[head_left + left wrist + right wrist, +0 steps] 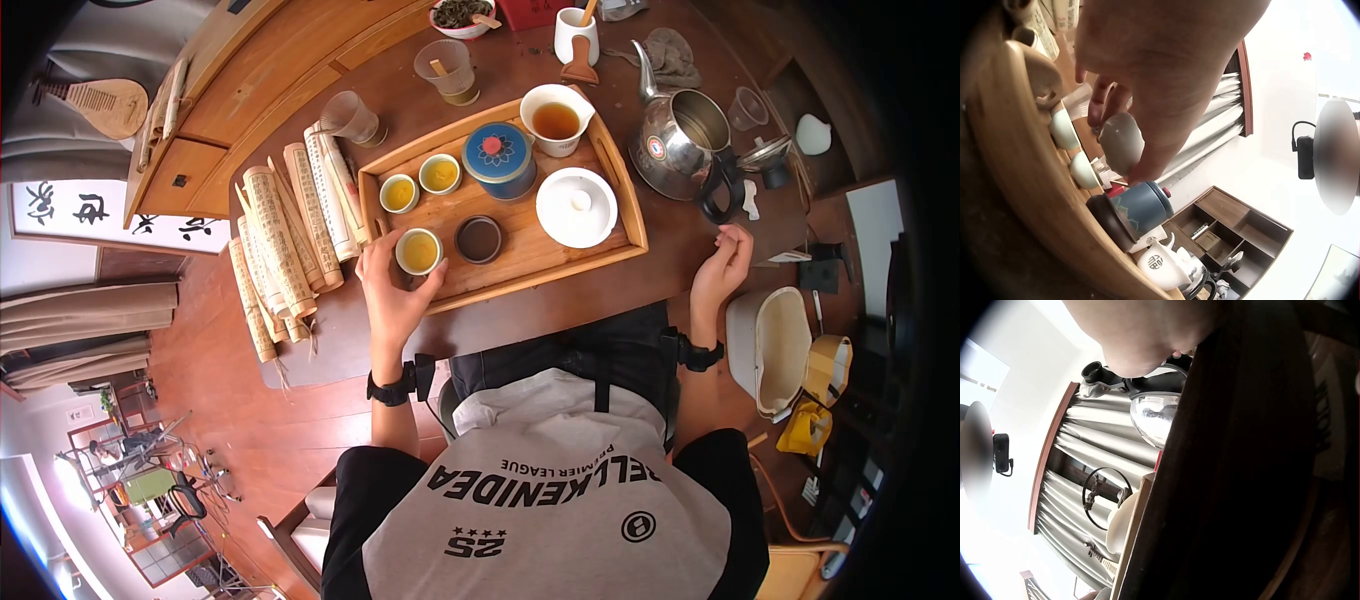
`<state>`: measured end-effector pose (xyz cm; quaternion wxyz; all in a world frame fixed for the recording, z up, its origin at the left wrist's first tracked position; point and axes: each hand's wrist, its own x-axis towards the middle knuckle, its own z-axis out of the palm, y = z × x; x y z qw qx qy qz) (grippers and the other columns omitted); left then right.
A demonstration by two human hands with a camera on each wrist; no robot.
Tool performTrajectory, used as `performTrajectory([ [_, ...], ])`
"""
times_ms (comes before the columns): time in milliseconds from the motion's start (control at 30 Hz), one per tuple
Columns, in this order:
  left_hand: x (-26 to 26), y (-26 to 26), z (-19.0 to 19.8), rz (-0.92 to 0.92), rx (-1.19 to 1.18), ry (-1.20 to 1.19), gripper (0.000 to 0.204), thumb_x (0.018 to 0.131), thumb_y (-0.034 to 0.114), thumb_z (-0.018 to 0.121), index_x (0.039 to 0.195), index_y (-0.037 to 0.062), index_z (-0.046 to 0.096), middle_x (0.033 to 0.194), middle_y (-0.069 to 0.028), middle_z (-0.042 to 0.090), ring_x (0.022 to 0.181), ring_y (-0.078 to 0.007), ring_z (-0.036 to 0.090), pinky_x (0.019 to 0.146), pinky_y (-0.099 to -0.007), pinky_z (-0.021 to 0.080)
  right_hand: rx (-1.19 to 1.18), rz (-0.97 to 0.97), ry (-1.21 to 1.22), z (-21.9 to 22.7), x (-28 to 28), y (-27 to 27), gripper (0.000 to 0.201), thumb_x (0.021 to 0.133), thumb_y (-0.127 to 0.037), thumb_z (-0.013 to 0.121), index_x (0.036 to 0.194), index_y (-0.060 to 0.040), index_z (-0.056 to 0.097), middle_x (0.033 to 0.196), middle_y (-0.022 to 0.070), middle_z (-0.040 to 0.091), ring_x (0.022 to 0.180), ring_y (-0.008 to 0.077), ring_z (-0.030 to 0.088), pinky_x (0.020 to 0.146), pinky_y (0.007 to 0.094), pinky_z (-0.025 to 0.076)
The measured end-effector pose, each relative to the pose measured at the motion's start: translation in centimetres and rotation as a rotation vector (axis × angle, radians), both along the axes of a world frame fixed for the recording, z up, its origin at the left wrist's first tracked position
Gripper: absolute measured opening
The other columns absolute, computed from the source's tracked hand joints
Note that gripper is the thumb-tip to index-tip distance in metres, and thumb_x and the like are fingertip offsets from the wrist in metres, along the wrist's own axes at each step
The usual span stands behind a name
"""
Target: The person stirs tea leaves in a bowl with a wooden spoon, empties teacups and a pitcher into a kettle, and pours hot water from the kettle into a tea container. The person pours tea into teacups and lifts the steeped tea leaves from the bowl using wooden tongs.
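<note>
Step in hand, as judged: handling the small pale ceramic cup of yellow liquid [419,251]. The left hand [393,292] pinches it, thumb opposing fingers, above the rectangular wooden tray [525,262]. The right hand [722,266], fingers loosely bent, holds nothing visible near the silver metal kettle [672,168]. The next move likely requires keeping the cup level.

On the shirt [560,500], "PREMIER LEAGUE" and "25" are printed, with larger letters, partly folded, seemingly ending "KENIDEA". Chinese characters are borne by the scrolls [276,240] and wall banner [120,213]; a seal-like mark is shown on a white vessel [1169,275].
</note>
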<state>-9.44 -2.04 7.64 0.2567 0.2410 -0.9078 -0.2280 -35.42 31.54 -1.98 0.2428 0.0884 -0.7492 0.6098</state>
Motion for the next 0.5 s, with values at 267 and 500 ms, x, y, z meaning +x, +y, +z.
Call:
performTrajectory([
  [267, 0.51, -0.08, 0.15, 0.011, -0.005, -0.006, 0.056, 0.072, 0.02, 0.088, 0.119, 0.0034, 0.064, 0.111, -0.0116, 0.068, 0.106, -0.0279, 0.061, 0.096, -0.0399, 0.045, 0.007, -0.008, -0.004, -0.14, -0.07, 0.12, 0.017, 0.101, -0.009, 0.05, 0.095, 0.0002, 0.062, 0.097, 0.0045, 0.062, 0.079, 0.0118, 0.051, 0.073, 0.0251, 0.043],
  [500, 0.62, -0.02, 0.42, 0.004, 0.002, -0.033, 0.056, 0.072, 0.022, 0.088, 0.12, 0.0038, 0.064, 0.111, -0.0115, 0.068, 0.108, -0.0288, 0.06, 0.099, -0.0416, 0.043, 0.005, -0.003, -0.006, -0.01, -0.02, 0.11, 0.016, 0.1, -0.007, 0.05, 0.095, 0.0004, 0.062, 0.098, 0.0051, 0.062, 0.08, 0.012, 0.052, 0.074, 0.0252, 0.044],
])
